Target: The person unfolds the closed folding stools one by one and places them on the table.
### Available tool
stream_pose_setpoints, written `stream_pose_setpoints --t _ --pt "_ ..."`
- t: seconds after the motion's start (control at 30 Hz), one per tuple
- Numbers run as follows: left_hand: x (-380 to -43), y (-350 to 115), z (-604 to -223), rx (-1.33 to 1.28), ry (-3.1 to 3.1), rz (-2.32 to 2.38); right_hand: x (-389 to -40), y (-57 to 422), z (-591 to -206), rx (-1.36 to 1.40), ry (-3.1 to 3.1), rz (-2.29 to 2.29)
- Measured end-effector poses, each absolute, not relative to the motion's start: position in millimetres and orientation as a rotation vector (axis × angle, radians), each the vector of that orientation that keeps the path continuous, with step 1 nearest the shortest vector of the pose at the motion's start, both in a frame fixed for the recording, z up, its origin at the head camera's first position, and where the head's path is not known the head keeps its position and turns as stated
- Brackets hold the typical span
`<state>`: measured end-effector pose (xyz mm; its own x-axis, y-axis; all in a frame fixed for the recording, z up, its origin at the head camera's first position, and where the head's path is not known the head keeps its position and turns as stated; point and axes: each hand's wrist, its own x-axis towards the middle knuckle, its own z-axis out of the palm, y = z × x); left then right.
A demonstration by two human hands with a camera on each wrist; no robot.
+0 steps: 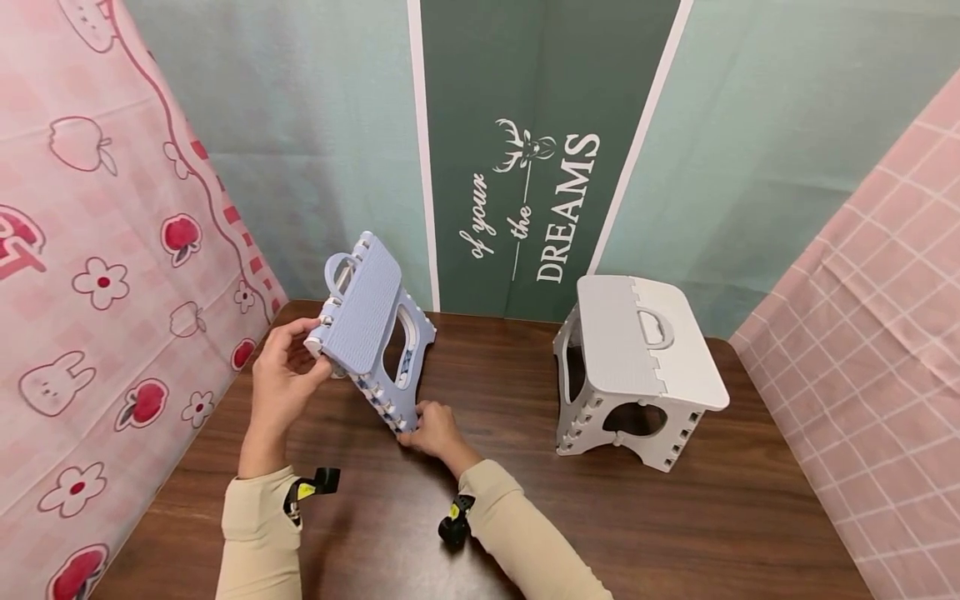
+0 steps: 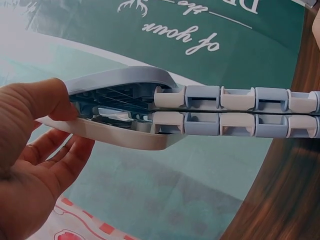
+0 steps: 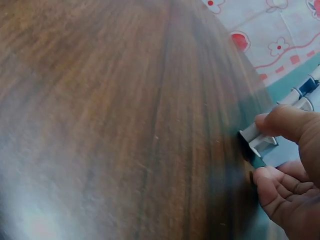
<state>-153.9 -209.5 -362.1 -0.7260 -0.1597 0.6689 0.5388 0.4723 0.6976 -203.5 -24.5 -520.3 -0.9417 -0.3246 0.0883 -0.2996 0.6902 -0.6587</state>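
Observation:
A blue and white folding stool [image 1: 366, 310], partly folded, tilts on the left side of the table, its carry handle [image 1: 339, 277] at the upper left. My left hand [image 1: 281, 379] pinches the near end of its seat; in the left wrist view the thumb lies by the blue half and the fingers sit under the white half [image 2: 120, 137]. Two hinged rows of leg segments [image 2: 202, 98] lie against each other there. With thumb and fingers, my right hand [image 1: 438, 432] grips the bottom of the near legs, whose white end [image 3: 262, 145] shows in the right wrist view.
A grey and white folding stool [image 1: 641, 350] stands unfolded on the right of the brown wooden table [image 1: 495, 517]. Behind hangs a green cloth with lettering [image 1: 525, 75]. Pink patterned cloths hang at the left [image 1: 112, 225] and right [image 1: 862, 275].

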Motion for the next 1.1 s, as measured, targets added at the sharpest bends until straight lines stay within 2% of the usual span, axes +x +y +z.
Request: stream_pose_setpoints --t 1.1 --pt "-155 -161 -350 -0.595 -1.999 -1.12 -201 -19 -518 -0.399 2.795 -1.07"
